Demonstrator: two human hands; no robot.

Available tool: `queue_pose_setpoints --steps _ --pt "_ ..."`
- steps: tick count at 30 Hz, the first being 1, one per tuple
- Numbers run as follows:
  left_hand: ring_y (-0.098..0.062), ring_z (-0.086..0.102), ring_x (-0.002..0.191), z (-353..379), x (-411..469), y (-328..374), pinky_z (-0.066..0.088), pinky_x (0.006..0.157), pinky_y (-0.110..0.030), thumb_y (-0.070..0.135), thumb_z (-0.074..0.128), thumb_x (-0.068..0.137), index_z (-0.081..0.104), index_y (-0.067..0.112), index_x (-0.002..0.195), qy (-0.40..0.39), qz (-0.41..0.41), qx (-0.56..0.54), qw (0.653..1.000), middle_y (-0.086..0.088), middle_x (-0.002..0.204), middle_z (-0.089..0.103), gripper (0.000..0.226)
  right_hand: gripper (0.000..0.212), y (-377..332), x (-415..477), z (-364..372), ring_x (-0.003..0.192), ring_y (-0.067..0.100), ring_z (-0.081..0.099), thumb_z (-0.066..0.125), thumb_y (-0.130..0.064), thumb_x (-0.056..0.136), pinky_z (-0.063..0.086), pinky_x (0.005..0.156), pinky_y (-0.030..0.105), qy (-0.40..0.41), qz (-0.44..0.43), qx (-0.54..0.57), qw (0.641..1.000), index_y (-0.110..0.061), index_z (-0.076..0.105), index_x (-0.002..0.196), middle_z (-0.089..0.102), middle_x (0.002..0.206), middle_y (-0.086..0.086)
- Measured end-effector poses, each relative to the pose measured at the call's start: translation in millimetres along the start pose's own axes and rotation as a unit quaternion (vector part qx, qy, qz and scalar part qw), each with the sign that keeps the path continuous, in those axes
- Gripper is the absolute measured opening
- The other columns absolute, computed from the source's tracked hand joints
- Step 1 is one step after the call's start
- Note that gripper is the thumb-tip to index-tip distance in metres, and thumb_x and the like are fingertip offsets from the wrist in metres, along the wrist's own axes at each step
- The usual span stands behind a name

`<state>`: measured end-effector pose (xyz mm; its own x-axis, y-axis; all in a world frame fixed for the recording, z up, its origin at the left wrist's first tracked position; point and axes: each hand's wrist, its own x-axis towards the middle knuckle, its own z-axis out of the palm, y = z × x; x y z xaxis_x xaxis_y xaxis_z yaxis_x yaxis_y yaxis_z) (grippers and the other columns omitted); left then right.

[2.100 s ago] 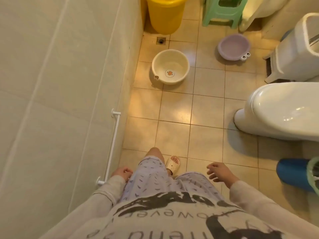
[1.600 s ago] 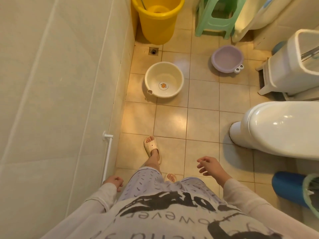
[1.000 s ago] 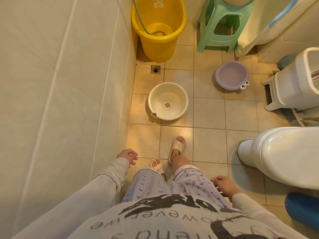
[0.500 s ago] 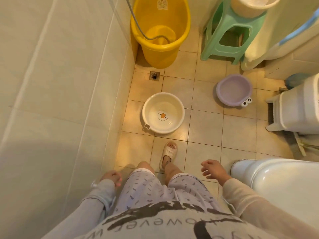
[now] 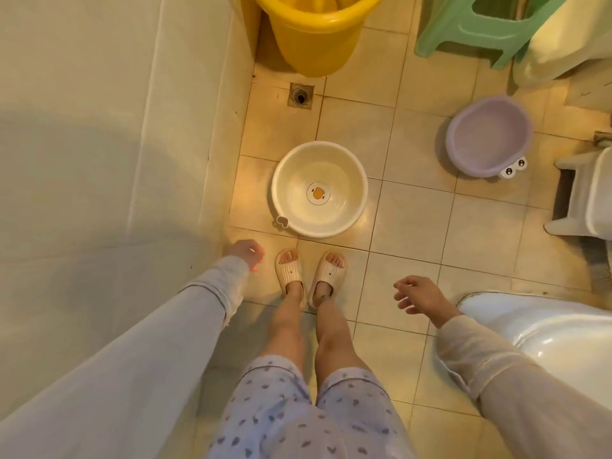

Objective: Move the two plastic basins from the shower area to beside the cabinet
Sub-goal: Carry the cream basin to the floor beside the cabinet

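Observation:
A cream plastic basin (image 5: 344,173) with an orange duck print inside stands on the tiled floor just in front of my slippered feet. A purple basin (image 5: 486,135) with cartoon eyes on its rim sits further off at the right, near a white bin. My left hand (image 5: 245,254) hangs low by the left wall, below and left of the cream basin, fingers loosely curled around nothing. My right hand (image 5: 418,294) hovers open with fingers spread, right of my feet and apart from both basins.
A yellow bucket (image 5: 314,31) stands by the wall at the top, a floor drain (image 5: 300,96) below it. A green stool (image 5: 477,31) is at top right. A white toilet (image 5: 543,336) fills the lower right, a white bin (image 5: 592,193) the right edge.
I have stepped forward, so both feet now stand together right before the cream basin. Both arms have stretched out and down; the left hand moved ahead along the wall.

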<state>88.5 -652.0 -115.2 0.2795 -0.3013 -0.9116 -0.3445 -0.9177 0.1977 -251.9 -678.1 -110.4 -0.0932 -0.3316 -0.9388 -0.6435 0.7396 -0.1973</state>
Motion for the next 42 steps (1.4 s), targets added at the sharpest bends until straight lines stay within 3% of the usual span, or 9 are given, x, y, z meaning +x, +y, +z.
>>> queue_pose_setpoints --steps 4,8,12,19,23,28,33,37,42 --pt "-0.016 0.056 0.068 -9 89 19 0.037 0.051 -0.021 0.010 0.048 0.089 0.062 0.003 0.109 0.020 0.021 -0.016 0.999 -0.012 0.102 0.065 0.025 0.026 -23 76 12 0.069 0.023 0.058 0.048 -0.013 0.094 0.046 0.060 0.029 0.000 0.008 0.033 0.999 0.002 0.060 0.112 0.063 0.093 0.018" --pt "-0.013 0.050 0.054 1 193 21 0.035 0.050 -0.020 0.006 0.046 0.086 0.060 0.014 0.075 0.031 0.020 -0.028 0.999 -0.011 0.091 0.061 0.019 0.028 -48 176 31 0.064 0.020 0.056 0.049 -0.012 0.094 0.046 0.060 0.029 0.004 0.008 0.082 0.997 0.005 0.059 0.114 0.060 0.081 0.012" --pt "-0.030 0.059 0.085 26 282 14 0.050 0.081 -0.038 0.011 0.047 0.085 0.063 0.013 0.086 0.047 0.013 0.029 0.998 -0.019 0.108 0.067 0.016 0.035 -61 277 50 0.070 0.023 0.056 0.050 -0.007 0.092 0.048 0.063 0.031 0.019 0.020 0.114 0.993 0.007 0.052 0.124 0.056 0.097 0.019" --pt "-0.035 0.049 0.122 67 402 14 0.043 0.100 -0.036 0.028 0.048 0.088 0.038 0.006 0.136 0.088 -0.061 0.002 0.994 -0.016 0.137 0.049 0.054 0.093 -57 423 71 0.131 0.033 0.042 0.075 -0.015 0.077 0.043 0.101 0.049 0.024 0.060 0.182 0.981 -0.012 0.017 0.150 0.038 0.147 0.015" --pt "-0.030 0.051 0.119 77 432 17 0.047 0.099 -0.042 0.036 0.047 0.090 0.042 0.004 0.136 0.039 -0.098 -0.128 0.986 -0.012 0.137 0.051 0.056 0.066 -54 464 77 0.119 0.032 0.054 0.069 -0.004 0.079 0.049 0.086 0.043 -0.007 0.045 0.235 0.971 -0.012 0.042 0.138 0.054 0.134 0.011" --pt "-0.031 0.059 0.110 79 428 23 0.048 0.098 -0.044 0.015 0.053 0.089 0.050 0.002 0.130 0.051 -0.086 -0.234 0.967 -0.017 0.130 0.058 0.043 0.056 -46 461 81 0.102 0.028 0.057 0.064 0.004 0.080 0.051 0.076 0.038 0.025 0.046 0.313 0.948 -0.009 0.048 0.133 0.057 0.123 0.011" --pt "-0.033 0.057 0.112 61 371 25 0.049 0.095 -0.042 0.015 0.055 0.088 0.049 0.003 0.131 0.034 -0.080 -0.253 0.963 -0.019 0.131 0.057 0.045 0.056 -39 400 72 0.107 0.035 0.055 0.060 0.007 0.081 0.049 0.086 0.045 0.017 0.057 0.355 0.933 -0.009 0.047 0.133 0.056 0.120 0.014" --pt "-0.032 0.056 0.106 43 298 17 0.048 0.085 -0.037 0.015 0.053 0.089 0.049 0.004 0.132 0.022 -0.082 -0.284 0.955 -0.020 0.130 0.057 0.044 0.056 -40 325 58 0.101 0.033 0.056 0.060 0.007 0.080 0.051 0.072 0.039 0.015 0.043 0.367 0.929 -0.012 0.049 0.131 0.058 0.117 0.013" --pt "-0.028 0.058 0.087 14 179 7 0.050 0.073 -0.034 0.011 0.053 0.089 0.052 0.002 0.128 0.023 -0.088 -0.315 0.945 -0.016 0.103 0.063 0.040 0.052 -45 211 33 0.094 0.031 0.058 0.061 0.007 0.079 0.051 0.063 0.035 0.001 0.019 0.370 0.929 -0.009 0.051 0.128 0.062 0.105 0.011"
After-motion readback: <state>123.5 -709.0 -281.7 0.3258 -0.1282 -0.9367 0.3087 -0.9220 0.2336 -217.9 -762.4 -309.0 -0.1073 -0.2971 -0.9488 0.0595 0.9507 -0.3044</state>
